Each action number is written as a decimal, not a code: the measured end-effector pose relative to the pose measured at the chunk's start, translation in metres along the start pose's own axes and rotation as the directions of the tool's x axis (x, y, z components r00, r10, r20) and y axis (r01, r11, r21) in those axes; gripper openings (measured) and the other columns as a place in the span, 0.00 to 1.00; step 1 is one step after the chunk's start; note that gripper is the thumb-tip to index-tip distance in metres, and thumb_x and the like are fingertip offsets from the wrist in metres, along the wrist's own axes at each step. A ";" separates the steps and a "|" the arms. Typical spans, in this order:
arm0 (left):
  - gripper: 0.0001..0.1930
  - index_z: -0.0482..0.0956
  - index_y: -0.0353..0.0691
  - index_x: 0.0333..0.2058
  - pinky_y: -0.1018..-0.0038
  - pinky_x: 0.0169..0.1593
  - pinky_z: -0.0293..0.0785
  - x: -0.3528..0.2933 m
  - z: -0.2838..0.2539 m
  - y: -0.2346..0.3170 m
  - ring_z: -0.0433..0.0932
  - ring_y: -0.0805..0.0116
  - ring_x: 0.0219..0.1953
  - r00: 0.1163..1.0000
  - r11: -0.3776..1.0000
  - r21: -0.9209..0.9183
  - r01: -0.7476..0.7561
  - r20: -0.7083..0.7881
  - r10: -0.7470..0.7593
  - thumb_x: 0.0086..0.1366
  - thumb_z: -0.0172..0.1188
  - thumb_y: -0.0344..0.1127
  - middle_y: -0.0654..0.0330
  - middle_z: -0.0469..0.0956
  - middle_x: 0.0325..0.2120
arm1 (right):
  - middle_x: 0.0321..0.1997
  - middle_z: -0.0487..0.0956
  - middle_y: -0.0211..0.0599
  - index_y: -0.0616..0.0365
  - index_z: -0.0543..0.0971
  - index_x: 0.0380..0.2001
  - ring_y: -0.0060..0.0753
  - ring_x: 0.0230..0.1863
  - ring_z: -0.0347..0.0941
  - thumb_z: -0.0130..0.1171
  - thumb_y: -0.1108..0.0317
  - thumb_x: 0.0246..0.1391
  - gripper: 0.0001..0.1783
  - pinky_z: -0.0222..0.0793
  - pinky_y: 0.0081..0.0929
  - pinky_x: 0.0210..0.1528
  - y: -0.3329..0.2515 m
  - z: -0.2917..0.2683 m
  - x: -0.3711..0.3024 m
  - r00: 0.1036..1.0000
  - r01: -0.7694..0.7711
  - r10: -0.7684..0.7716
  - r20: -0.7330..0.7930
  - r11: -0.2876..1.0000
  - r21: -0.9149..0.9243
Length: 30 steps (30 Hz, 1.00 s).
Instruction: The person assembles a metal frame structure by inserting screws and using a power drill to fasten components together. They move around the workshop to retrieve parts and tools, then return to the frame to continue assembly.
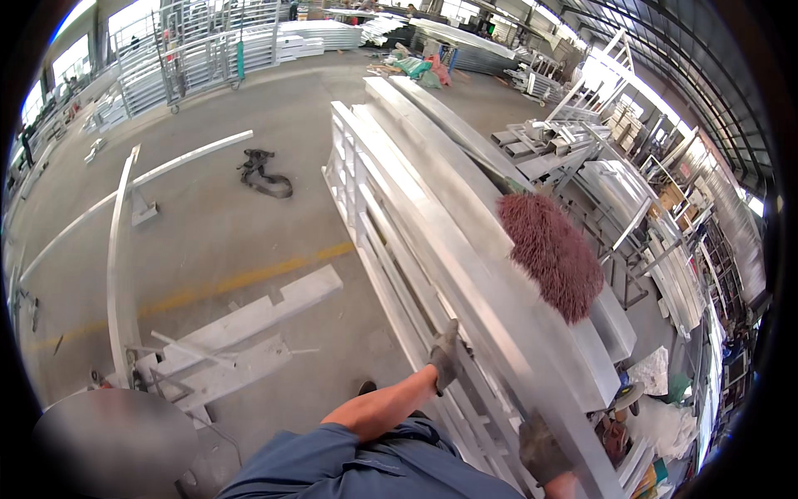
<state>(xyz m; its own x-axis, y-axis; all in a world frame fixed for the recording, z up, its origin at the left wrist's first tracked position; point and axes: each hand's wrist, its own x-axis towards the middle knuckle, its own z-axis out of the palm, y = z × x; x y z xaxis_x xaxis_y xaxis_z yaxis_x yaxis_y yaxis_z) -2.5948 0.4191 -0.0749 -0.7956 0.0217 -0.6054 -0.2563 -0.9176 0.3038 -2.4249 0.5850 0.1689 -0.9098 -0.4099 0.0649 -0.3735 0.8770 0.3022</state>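
Observation:
A long silvery metal frame (386,179) with parallel rails and short crosspieces runs diagonally from in front of me into the distance. My left hand (447,359), in a grey work glove, is closed on one of its inner rails. Closer to my body, my right hand (542,449), also gloved, is closed against the broad outer beam (490,328) of the frame; part of its fingers is hard to make out. Beside the frame lie wide metal beams (453,162), and across them rests a broom (550,258) with reddish-brown bristles.
On the floor to the left lie notched metal pieces (249,320), a black strap (264,175) and long thin bars (120,249). A blurred round object (116,441) fills the lower left. Racks of metal profiles (199,50) stand far back; stacked profiles (549,145) and plastic wrapping (665,424) are at right.

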 end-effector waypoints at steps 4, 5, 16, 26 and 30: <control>0.21 0.67 0.45 0.40 0.61 0.26 0.70 0.088 -0.003 0.067 0.70 0.62 0.20 0.988 0.994 -0.015 -0.106 -0.118 0.103 0.67 0.55 0.58 0.60 0.66 0.19 | 0.49 0.79 0.56 0.62 0.76 0.53 0.63 0.50 0.76 0.55 0.61 0.58 0.22 0.68 0.54 0.57 -0.020 0.020 0.106 0.990 0.111 -0.098 -0.098 0.985 0.129; 0.22 0.66 0.46 0.41 0.62 0.24 0.70 0.102 0.004 0.083 0.71 0.62 0.19 0.978 0.994 0.011 -0.111 -0.174 0.111 0.68 0.56 0.58 0.60 0.67 0.19 | 0.49 0.79 0.56 0.62 0.77 0.52 0.63 0.50 0.76 0.55 0.62 0.58 0.22 0.69 0.54 0.57 -0.027 0.026 0.130 0.986 0.137 -0.119 -0.116 0.976 0.171; 0.32 0.62 0.41 0.58 0.64 0.23 0.68 0.294 -0.006 0.236 0.67 0.66 0.18 0.923 0.993 0.085 -0.079 -0.371 0.105 0.70 0.51 0.61 0.61 0.65 0.22 | 0.55 0.77 0.56 0.67 0.66 0.64 0.50 0.56 0.75 0.68 0.73 0.45 0.41 0.73 0.45 0.53 -0.049 0.045 0.382 0.931 0.287 -0.130 -0.340 0.836 0.468; 0.34 0.64 0.36 0.54 0.63 0.31 0.67 0.427 -0.065 0.331 0.70 0.62 0.28 0.834 0.912 0.405 -0.061 -0.481 0.270 0.67 0.53 0.63 0.55 0.69 0.29 | 0.46 0.81 0.58 0.79 0.66 0.58 0.54 0.49 0.80 0.73 0.47 0.42 0.52 0.74 0.40 0.52 -0.165 0.174 0.577 0.774 -0.277 -0.251 0.581 0.691 0.668; 0.37 0.61 0.33 0.60 0.61 0.50 0.66 0.469 -0.102 0.375 0.69 0.56 0.49 0.909 0.649 0.745 0.154 -0.365 0.203 0.68 0.52 0.61 0.48 0.70 0.47 | 0.38 0.83 0.58 0.78 0.72 0.50 0.51 0.44 0.82 0.69 0.54 0.45 0.39 0.76 0.41 0.45 -0.186 0.232 0.614 0.783 -0.279 -0.159 0.602 0.775 0.568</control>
<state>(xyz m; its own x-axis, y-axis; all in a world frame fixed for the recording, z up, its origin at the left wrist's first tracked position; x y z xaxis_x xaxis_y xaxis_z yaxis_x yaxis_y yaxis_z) -3.0080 0.0451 -0.3196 -0.5747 -0.3110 -0.7570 -0.6980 -0.2967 0.6517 -2.9561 0.2286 -0.0683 -0.7613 -0.3098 -0.5696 -0.1385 0.9359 -0.3239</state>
